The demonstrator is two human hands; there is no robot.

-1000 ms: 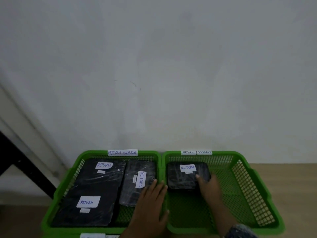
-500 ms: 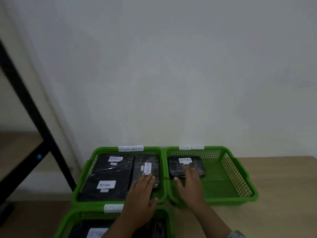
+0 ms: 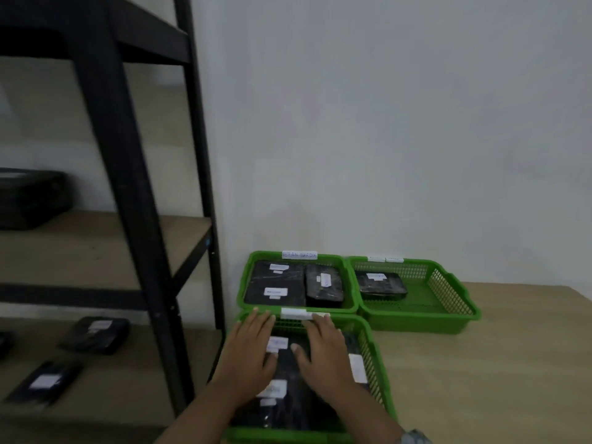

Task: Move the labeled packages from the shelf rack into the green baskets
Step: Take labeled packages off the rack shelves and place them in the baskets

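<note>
Three green baskets stand on the wooden table. The far left basket (image 3: 244, 283) holds three black wrapped packages with white labels. In the far right basket (image 3: 455, 293) lies one black package (image 3: 381, 285). The near basket (image 3: 373, 357) holds black labeled packages (image 3: 288, 408). My left hand (image 3: 248, 357) and my right hand (image 3: 323, 357) hover flat over the near basket, fingers spread, holding nothing. On the black shelf rack (image 3: 134, 219) at left, two labeled packages (image 3: 96, 334) (image 3: 48, 381) lie on the lower shelf.
A dark bulky object (image 3: 28, 200) sits on the rack's middle shelf at far left. The white wall stands behind the baskets. Bare wooden tabletop (image 3: 496, 379) stretches to the right of the baskets.
Both hands have drawn back from the far baskets to above the near basket. The view has swung left and back, bringing the shelf rack into sight.
</note>
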